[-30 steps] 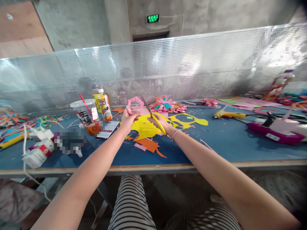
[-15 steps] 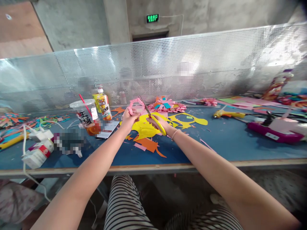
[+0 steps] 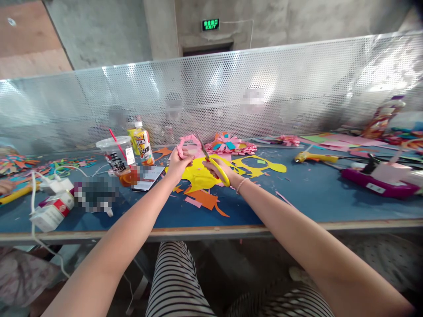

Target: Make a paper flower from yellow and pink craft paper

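Observation:
My left hand [image 3: 181,162] pinches a curled strip of pink paper [image 3: 189,138] that stands up in a loop above the table. In my right hand [image 3: 215,168] is a pair of scissors [image 3: 222,172] with yellow handles, fingers wrapped round them. Their dark blades point up and away, right beside the pink strip's right end; whether they touch it I cannot tell. Below both hands lies cut yellow paper [image 3: 200,175], with an orange paper scrap [image 3: 205,200] nearer me. Just behind, a pink paper flower [image 3: 228,144] has blue and orange pieces in its middle.
To the left stand a plastic cup [image 3: 115,160] with a red straw, a drink bottle [image 3: 144,143] and a white box [image 3: 54,211]. A yellow glue gun [image 3: 315,157] and a purple power strip [image 3: 376,181] lie right. A perforated metal panel [image 3: 297,92] runs behind.
My hands stay nearly in place; the scissors have shifted only slightly against the pink strip. At the far left, another person's hand has come into view by the yellow tool.

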`<state>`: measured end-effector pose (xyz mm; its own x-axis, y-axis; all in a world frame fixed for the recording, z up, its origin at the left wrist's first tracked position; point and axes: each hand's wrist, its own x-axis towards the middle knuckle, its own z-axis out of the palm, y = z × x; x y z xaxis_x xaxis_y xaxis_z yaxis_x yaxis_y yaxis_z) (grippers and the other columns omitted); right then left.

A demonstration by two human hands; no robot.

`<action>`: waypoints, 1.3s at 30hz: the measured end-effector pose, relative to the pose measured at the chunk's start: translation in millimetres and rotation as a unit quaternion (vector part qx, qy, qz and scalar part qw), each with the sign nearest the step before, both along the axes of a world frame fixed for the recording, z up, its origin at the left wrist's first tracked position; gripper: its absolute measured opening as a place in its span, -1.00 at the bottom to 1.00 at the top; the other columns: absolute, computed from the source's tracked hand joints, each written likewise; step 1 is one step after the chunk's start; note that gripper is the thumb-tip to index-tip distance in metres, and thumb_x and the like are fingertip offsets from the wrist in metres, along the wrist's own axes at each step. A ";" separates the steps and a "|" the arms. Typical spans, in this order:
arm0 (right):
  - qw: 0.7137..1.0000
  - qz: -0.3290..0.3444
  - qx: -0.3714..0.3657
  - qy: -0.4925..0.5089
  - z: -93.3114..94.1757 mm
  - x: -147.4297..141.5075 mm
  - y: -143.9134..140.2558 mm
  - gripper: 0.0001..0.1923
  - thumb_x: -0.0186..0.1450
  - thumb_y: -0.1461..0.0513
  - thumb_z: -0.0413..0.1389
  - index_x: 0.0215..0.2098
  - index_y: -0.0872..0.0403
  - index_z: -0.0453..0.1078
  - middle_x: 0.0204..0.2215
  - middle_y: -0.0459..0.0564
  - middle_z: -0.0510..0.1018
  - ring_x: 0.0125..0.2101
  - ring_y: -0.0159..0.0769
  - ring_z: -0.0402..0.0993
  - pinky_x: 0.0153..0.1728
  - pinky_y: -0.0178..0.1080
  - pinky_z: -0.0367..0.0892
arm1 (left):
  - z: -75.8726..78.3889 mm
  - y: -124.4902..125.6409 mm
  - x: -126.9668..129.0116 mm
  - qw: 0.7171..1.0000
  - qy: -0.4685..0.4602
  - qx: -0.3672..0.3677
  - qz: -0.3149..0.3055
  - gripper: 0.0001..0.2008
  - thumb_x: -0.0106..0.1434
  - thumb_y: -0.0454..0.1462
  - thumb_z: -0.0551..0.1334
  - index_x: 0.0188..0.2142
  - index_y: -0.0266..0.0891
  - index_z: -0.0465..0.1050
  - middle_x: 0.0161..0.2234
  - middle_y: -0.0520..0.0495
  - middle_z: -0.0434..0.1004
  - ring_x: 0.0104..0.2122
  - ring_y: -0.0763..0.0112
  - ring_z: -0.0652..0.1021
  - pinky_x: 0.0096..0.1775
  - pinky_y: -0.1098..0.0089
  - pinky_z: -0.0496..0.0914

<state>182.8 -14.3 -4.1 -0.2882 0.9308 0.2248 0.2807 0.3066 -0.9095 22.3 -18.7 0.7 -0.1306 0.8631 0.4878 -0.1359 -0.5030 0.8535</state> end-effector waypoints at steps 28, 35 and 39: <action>1.000 -0.012 0.004 -0.019 3.3 1.6 -7.6 -0.63 0.12 0.01 0.07 -0.62 0.09 0.13 -0.86 -0.24 0.09 -0.84 -0.56 0.01 -0.81 -0.42 -0.07 | -1.9 1.6 -0.1 1.000 0.009 0.007 0.013 -0.68 -0.08 -0.34 0.27 -0.31 -0.23 0.20 -0.49 0.08 0.34 -0.55 0.59 0.43 -0.50 0.51 0.33; 0.999 -0.019 0.008 -0.028 3.5 2.3 -7.1 -0.65 0.14 0.03 0.06 -0.61 0.09 0.13 -0.86 -0.26 0.07 -0.85 -0.57 0.00 -0.81 -0.43 -0.06 | -1.4 2.1 -0.5 1.000 0.004 0.003 0.012 -0.69 -0.09 -0.35 0.26 -0.33 -0.23 0.21 -0.48 0.08 0.35 -0.56 0.59 0.42 -0.51 0.51 0.33; 0.999 -0.029 0.025 -0.036 3.8 2.7 -7.2 -0.65 0.12 0.03 0.07 -0.62 0.09 0.14 -0.84 -0.24 0.10 -0.83 -0.57 0.02 -0.80 -0.43 -0.03 | -1.1 2.5 -0.9 1.000 0.003 0.003 0.011 -0.68 -0.09 -0.37 0.26 -0.31 -0.22 0.21 -0.50 0.09 0.35 -0.58 0.61 0.41 -0.51 0.51 0.32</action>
